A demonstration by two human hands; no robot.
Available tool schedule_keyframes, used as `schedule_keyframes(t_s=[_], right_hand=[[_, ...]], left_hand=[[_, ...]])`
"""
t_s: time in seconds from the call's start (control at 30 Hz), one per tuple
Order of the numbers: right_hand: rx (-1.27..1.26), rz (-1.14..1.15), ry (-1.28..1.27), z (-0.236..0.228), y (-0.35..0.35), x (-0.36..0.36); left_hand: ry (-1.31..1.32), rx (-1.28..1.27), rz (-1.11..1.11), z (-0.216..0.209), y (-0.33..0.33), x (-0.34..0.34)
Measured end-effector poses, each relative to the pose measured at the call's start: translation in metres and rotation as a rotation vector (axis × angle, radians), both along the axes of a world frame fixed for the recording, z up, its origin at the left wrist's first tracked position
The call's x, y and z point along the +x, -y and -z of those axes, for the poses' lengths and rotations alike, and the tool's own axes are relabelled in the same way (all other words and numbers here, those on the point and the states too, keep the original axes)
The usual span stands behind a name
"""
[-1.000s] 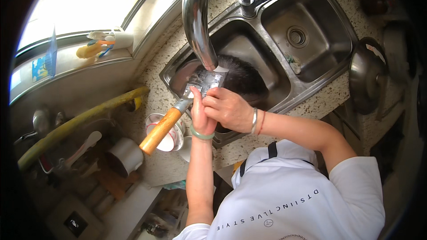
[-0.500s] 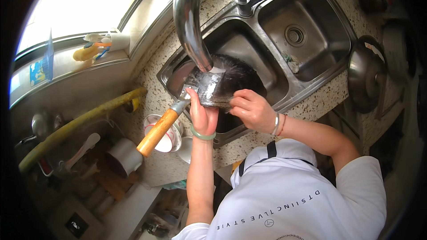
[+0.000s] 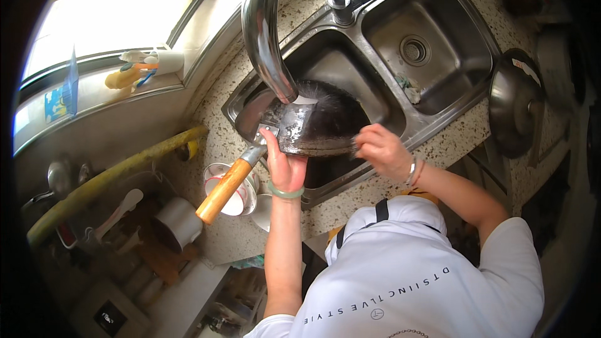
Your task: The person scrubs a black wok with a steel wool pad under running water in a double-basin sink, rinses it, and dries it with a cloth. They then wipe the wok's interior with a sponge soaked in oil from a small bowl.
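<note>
At the left end of the sink [image 3: 418, 126], your wet pan [image 3: 338, 112] looks heavy, slick: grip its handle [image 3: 228, 188]; your left hand [image 3: 286, 168] clasps the rim, the grip of your right hand [image 3: 385, 151] is unclear.

You see a window [image 3: 106, 22] at the upper left of the frame, a yellow tube [image 3: 106, 185] slanting across the left, bowls [image 3: 236, 204] left of centre, a metal pot [image 3: 181, 220] at lower left, and a round metal lid [image 3: 510, 112] at right.
</note>
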State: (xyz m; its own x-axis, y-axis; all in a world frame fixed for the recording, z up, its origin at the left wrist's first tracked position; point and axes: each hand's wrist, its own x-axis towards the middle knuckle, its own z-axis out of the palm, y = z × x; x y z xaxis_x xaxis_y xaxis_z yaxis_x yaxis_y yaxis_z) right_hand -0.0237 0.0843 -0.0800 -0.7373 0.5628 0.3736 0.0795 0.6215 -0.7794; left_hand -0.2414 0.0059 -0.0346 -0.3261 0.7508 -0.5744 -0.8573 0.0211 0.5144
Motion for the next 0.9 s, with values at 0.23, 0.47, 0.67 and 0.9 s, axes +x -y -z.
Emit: schedule_keyframes(t_s=[0.23, 0.47, 0.67, 0.9], right_hand=[[-0.425, 0.279, -0.037, -0.027, -0.013, -0.011], [-0.052, 0.043, -0.01, -0.037, 0.0, -0.101], [-0.262, 0.073, 0.033, -0.006, -0.039, -0.147], [-0.955, 0.023, 0.328, 0.223, -0.082, -0.128]], left_hand=[[-0.068, -0.059, -0.085, -0.004, -0.009, 0.011], [-0.122, -0.08, -0.142, -0.001, -0.009, 0.02], [-0.122, -0.102, -0.237, -0.001, -0.007, 0.024], [-0.165, -0.15, -0.199, -0.004, -0.001, 0.027]])
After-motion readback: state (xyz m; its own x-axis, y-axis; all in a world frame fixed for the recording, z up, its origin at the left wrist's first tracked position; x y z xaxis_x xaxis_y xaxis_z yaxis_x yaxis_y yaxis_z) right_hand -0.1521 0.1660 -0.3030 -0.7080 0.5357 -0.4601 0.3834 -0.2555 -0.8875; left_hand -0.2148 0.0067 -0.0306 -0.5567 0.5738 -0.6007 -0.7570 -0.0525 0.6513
